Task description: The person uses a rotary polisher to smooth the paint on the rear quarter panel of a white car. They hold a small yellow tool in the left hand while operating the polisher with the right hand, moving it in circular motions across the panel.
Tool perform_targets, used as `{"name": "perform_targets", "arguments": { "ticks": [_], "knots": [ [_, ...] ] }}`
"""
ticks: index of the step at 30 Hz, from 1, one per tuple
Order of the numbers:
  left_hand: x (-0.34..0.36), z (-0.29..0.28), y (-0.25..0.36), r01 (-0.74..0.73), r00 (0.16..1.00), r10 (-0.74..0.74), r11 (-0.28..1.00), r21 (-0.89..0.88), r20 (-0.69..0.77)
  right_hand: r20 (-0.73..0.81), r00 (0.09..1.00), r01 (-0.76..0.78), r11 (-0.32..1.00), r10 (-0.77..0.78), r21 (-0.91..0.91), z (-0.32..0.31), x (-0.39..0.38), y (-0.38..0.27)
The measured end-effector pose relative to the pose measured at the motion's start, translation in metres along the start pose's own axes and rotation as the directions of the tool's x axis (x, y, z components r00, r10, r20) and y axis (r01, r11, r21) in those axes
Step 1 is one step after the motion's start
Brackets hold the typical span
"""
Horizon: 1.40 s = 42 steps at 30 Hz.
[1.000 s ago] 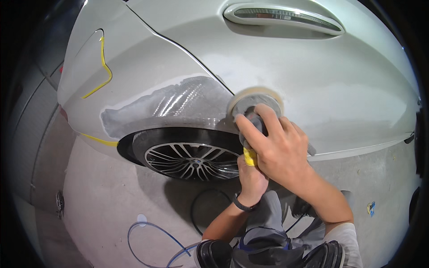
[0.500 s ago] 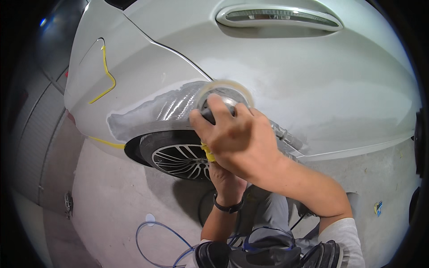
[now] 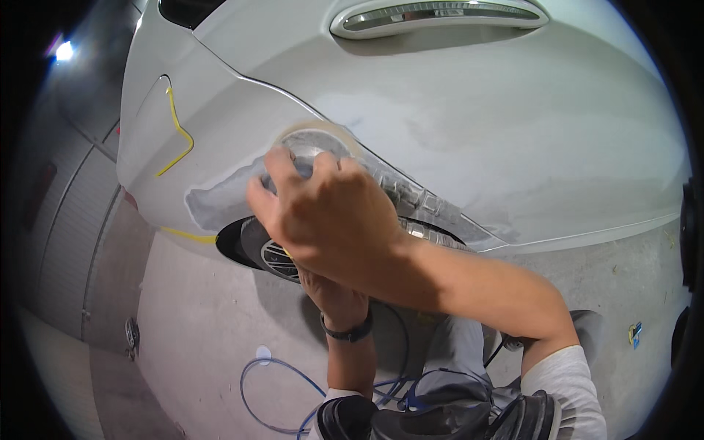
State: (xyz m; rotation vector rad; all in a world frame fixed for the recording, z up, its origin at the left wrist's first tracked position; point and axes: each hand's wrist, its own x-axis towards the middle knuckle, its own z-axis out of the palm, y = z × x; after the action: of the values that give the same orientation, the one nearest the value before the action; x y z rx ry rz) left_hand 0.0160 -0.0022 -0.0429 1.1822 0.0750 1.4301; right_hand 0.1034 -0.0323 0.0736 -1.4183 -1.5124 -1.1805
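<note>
Right hand [image 3: 330, 209] clasps a round grey power sander with a tan-edged disc [image 3: 319, 139]

Through the head camera I see the right hand holding the sander from above, its fingers bent over the top. The sander lies against the white painted car body [image 3: 557, 132], just beyond the fingertips. The left hand [image 3: 334, 297] is below the right one and partly covered by it; I cannot tell how far its fingers are closed or what they grip. Left of the fingers I have a dull grey sanded patch with a ragged edge [image 3: 220, 202], and below that a dark tyre and silver-spoked wheel [image 3: 277, 260], mostly hidden by both hands. Farther left of the hands runs a bent strip of yellow tape [image 3: 183, 139]. Beyond the right hand, up and to its right, sits a long white-and-chrome door handle [image 3: 440, 16]. Below the left hand, I see a looped blue hose [image 3: 246, 396] on the floor.
</note>
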Motion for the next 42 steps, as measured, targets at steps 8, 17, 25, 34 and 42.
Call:
{"name": "perform_targets", "arguments": {
  "ticks": [8,17,25,34,42],
  "knots": [
    [0.016,0.001,0.005,0.128,0.991,-0.108,0.932,-0.338,0.078,0.049,0.999,-0.013,0.998,0.010,0.067,0.008,0.006,0.006],
    [0.016,0.003,0.000,-0.035,0.999,0.030,0.986,0.163,0.029,0.041,0.998,-0.045,0.999,0.044,0.023,0.007,0.005,0.008],
    [0.014,0.012,0.006,0.105,0.994,-0.105,0.994,-0.002,-0.028,0.050,0.998,-0.048,0.999,0.047,0.024,0.001,0.005,0.011],
    [0.009,0.024,0.009,0.119,0.990,-0.104,0.981,-0.152,0.100,0.066,0.997,-0.030,0.999,0.030,0.011,-0.006,-0.003,0.016],
    [-0.045,0.053,-0.043,0.363,0.931,-0.323,0.871,-0.333,0.170,0.163,0.973,-0.141,0.981,0.162,-0.133,-0.049,-0.077,0.034]
  ]
}}
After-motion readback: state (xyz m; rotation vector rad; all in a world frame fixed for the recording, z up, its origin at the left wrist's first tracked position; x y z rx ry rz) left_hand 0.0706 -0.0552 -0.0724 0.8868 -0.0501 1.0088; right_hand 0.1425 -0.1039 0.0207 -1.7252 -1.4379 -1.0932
